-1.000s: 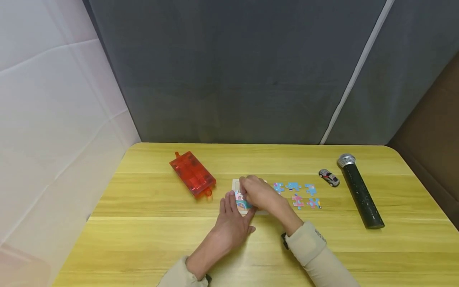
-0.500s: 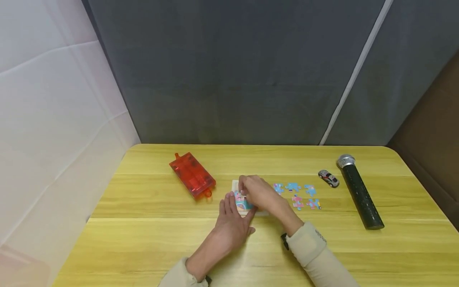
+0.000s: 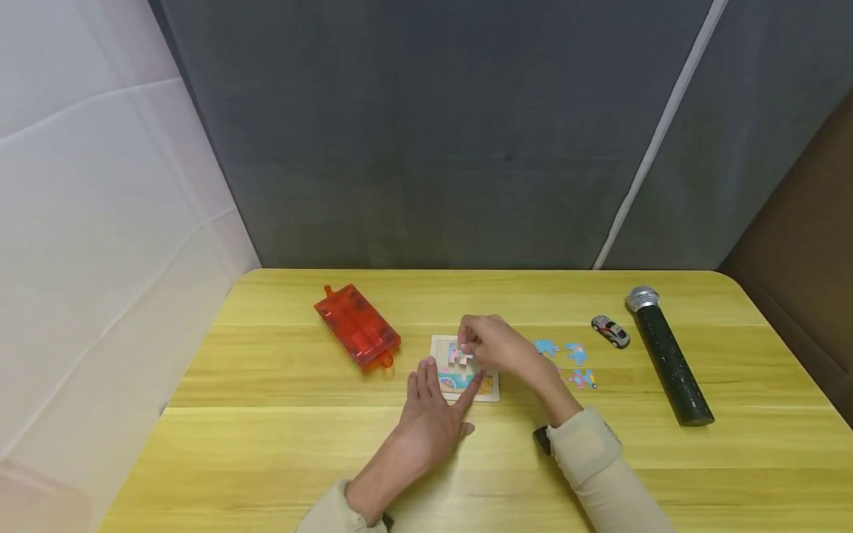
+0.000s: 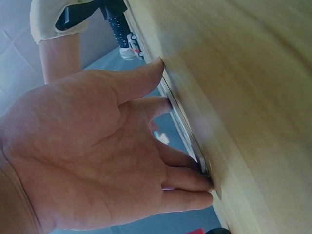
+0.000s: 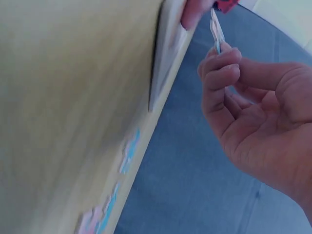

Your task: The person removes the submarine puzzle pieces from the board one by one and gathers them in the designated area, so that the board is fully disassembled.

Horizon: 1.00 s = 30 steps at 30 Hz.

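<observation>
My right hand [image 3: 498, 345] pinches a small pink and pale-blue jigsaw puzzle piece [image 3: 457, 354] between thumb and fingers, over the white-rimmed puzzle tray [image 3: 441, 338]. In the right wrist view the puzzle piece [image 5: 217, 33] stands edge-on at the fingertips, apart from the tray [image 5: 165, 58]. My left hand [image 3: 433, 420] lies with its fingers spread straight along the tray's left and near side. Its fingertips touch the tray's edge in the left wrist view. Teal and orange pieces [image 3: 448, 382] fill the tray's near row, partly covered by the left fingers.
Several loose puzzle pieces [image 3: 577, 353] lie right of the tray, some hidden by the right hand and wrist. Beyond them are a toy car [image 3: 610, 332] and a black microphone [image 3: 671, 363]. A translucent red case [image 3: 358, 326] lies at the left. Dark cloth hangs behind the table.
My right hand has shifted right, drawing the puzzle piece up from the tray's left part. The tray's near right part now shows. My left hand has stayed in place.
</observation>
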Motion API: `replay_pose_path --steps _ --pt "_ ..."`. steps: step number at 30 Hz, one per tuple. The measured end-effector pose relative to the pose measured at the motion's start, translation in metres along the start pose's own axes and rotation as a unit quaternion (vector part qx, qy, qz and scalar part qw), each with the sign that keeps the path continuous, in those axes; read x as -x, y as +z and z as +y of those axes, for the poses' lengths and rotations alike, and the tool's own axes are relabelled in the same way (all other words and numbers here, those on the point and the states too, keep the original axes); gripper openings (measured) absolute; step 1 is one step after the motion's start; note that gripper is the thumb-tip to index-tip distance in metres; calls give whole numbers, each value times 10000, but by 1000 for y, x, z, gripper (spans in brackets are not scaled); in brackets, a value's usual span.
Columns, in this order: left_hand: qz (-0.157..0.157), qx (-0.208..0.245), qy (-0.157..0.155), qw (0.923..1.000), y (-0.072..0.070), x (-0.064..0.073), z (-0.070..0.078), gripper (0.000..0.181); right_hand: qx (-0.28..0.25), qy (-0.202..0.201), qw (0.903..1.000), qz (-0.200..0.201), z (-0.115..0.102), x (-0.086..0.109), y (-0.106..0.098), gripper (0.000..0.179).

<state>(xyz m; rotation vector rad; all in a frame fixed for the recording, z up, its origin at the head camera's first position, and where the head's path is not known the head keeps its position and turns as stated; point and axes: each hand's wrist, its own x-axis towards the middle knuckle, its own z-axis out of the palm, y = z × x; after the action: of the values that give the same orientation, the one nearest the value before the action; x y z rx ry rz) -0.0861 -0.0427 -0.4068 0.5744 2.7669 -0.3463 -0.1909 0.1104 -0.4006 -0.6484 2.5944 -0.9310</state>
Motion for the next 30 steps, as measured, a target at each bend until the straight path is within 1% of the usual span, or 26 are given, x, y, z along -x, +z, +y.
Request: replay_pose_path --steps 3,6,9,11,13,15,19,25,27,30 --pt "-14 -42 -9 10000 0 0 0 69 -99 -17 9999 -136 4 3 -9 2" --pt "-3 -130 -14 9999 1 1 0 68 -233 -78 9994 -252 11 6 -19 5" --pt "49 -197 -19 9998 1 1 1 68 -373 -122 9980 -500 21 13 -31 9" --pt "66 -160 -27 9998 2 1 1 68 -493 -89 9959 -755 28 19 -41 11" --pt "73 -118 -39 9999 2 1 1 69 -545 3 9933 -1021 35 26 -49 12" --pt "73 -54 -46 9999 2 1 1 69 -621 176 9899 -1261 41 31 -56 13" --pt "83 14 -39 10000 2 1 1 69 -692 478 9844 -1545 48 37 -61 14" --pt "137 65 -19 9999 1 2 0 69 -625 736 9825 -1592 49 34 -56 15" --pt "152 61 -9 9999 1 2 0 70 -534 880 9827 -1542 48 34 -55 16" --pt "176 44 7 9998 2 2 0 70 -280 1114 9840 -1359 46 35 -53 17"
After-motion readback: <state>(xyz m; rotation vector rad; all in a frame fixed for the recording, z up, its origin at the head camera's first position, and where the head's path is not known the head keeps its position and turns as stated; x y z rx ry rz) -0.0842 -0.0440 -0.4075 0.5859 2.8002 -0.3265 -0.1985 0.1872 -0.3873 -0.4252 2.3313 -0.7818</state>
